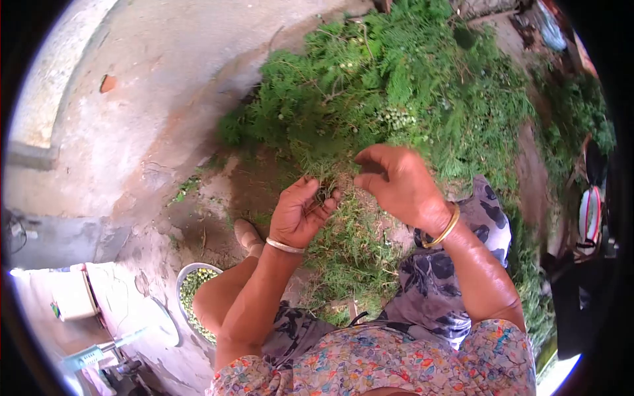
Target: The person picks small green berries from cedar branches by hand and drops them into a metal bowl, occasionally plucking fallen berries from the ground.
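Note:
My left hand [297, 214] is closed around a green leafy sprig [323, 178], held in front of my lap with the palm turned up. To its right, my right hand [403, 188] is raised, thumb and forefinger curved with a gap between them. Nothing shows in that gap, and the other fingers are partly hidden. Just beyond both hands lies a large heap of feathery green branches [396, 79], with small pale green round bits among the leaves. Loose stripped greenery [350, 257] covers the ground between my legs.
A metal bowl [180, 285] of small green pieces stands by my left knee. A light blue-handled object [89, 358] and a pale round lid-like thing [165, 320] are at lower left. A brick fragment [107, 83] lies on the concrete. Dark objects [581, 297] stand at the right edge.

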A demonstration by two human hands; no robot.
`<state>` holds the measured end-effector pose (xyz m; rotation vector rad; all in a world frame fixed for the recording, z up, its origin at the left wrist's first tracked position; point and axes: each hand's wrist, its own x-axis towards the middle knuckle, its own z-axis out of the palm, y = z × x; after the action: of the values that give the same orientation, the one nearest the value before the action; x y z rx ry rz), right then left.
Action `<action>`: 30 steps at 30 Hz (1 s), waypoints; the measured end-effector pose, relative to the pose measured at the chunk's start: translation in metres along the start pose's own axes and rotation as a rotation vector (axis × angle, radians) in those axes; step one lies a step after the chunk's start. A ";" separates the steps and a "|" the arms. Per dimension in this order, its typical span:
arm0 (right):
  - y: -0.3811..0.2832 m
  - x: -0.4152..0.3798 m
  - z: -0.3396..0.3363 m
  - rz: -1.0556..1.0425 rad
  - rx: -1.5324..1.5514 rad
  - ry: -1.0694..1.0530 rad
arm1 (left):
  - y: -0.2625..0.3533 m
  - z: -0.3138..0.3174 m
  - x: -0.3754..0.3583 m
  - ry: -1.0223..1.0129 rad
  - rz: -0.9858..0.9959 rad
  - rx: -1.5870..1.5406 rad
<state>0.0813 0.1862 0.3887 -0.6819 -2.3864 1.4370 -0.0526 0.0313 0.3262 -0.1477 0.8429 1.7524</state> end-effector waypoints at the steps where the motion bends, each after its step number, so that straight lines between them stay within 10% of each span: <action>1: -0.004 0.000 0.004 -0.029 -0.008 -0.054 | 0.008 0.002 -0.006 -0.054 -0.001 0.064; 8: -0.002 0.004 0.041 -0.501 -0.025 -0.079 | 0.014 0.011 -0.031 -0.012 -0.035 0.096; 30: -0.004 0.014 0.034 -0.104 -0.169 0.005 | 0.020 -0.013 -0.031 0.027 0.015 0.060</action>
<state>0.0529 0.1661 0.3757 -0.5885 -2.5194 1.2016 -0.0634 -0.0032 0.3408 -0.1262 0.9176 1.7401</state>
